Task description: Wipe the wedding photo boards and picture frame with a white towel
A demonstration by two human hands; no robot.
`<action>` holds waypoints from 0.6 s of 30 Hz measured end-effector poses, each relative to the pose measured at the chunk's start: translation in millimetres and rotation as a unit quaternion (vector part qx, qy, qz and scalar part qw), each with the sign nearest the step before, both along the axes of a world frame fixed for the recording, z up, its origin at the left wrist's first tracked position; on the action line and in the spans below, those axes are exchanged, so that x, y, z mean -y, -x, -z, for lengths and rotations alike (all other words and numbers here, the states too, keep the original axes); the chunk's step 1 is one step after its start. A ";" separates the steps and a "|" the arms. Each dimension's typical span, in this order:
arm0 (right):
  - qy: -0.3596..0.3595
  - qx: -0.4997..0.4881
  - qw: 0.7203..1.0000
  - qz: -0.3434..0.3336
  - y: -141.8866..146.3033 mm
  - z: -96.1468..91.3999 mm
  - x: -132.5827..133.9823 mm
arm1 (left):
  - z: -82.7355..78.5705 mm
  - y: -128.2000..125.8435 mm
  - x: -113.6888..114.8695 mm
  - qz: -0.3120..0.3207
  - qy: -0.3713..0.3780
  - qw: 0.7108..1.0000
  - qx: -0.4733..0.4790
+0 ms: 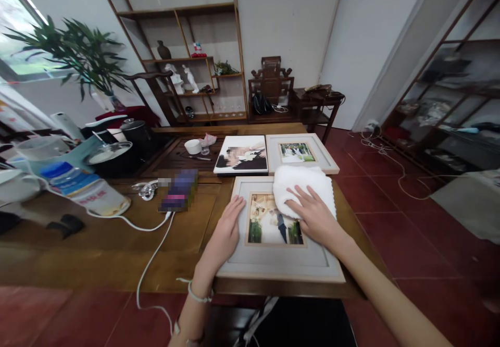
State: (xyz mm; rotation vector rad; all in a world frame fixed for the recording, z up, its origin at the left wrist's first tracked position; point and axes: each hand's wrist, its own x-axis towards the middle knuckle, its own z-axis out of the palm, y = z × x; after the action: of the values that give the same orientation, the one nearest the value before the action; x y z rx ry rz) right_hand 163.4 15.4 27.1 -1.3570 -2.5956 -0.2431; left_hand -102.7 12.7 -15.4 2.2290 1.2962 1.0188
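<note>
A light wood picture frame [281, 271] with a pale mat lies flat at the table's near edge. A wedding photo [269, 227] is set in its middle. My left hand [226, 232] rests along the frame's left side, fingers stretched out; its thumb is hard to make out. My right hand [314, 214] lies with spread fingers on a folded white cloth [307, 180], pressing it over the frame's upper right part. Just behind are a second wood-framed photo [297, 151] and, to its left, a black-and-white photo panel [242, 154].
A phone [182, 188] with a white charging cable [142, 279] lies left on the wooden table [117, 263]. Near it are a blue-capped plastic bottle [86, 188], a pot with a glass lid [109, 154] and a white cup [192, 146]. Chair and shelves stand behind.
</note>
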 end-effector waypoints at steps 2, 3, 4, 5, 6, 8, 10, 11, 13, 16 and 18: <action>0.002 0.009 1.000 -0.001 1.1 0.7 3.1 | -2.1 -0.7 1.6 -0.007 0.008 1.000 0.000; 0.002 0.014 1.000 -0.002 1.8 0.5 4.8 | -3.2 -1.0 2.8 -0.007 0.010 1.000 -0.001; 0.002 0.017 1.000 -0.003 2.6 -0.1 6.9 | -4.2 -1.2 4.2 -0.007 0.009 1.000 0.004; 0.003 0.020 1.000 -0.002 3.5 -1.2 9.9 | -5.0 -1.3 5.5 -0.006 0.010 1.000 0.009; 0.006 0.021 1.000 -0.002 4.5 -2.5 14.3 | -5.5 -1.4 6.7 -0.006 0.011 1.000 0.015; 0.023 0.016 1.000 -0.008 7.3 -5.8 28.3 | -5.1 -1.2 7.9 -0.005 0.011 1.000 0.026; 0.054 0.002 0.998 -0.025 11.8 -8.4 48.7 | -3.2 -0.6 7.2 -0.004 0.011 0.999 0.031; 0.071 -0.008 0.997 -0.036 14.8 -9.3 59.7 | -1.9 -0.2 6.4 0.000 0.011 0.999 0.030; 0.097 -0.028 0.993 -0.056 21.8 -10.3 78.0 | 0.5 0.7 4.7 0.007 0.007 1.000 0.024; 0.102 -0.037 0.992 -0.059 29.4 -10.9 80.3 | 2.0 1.6 3.7 0.018 -0.001 1.000 0.017; 0.080 -0.029 0.996 -0.038 29.5 -10.2 61.9 | 1.7 1.8 4.0 0.021 -0.001 1.000 0.011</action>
State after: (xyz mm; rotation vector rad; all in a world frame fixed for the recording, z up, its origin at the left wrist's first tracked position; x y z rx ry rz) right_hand 133.9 -46.5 37.3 -1.2908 -2.6593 0.0176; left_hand -104.5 8.7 -17.1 2.2311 1.2355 1.0270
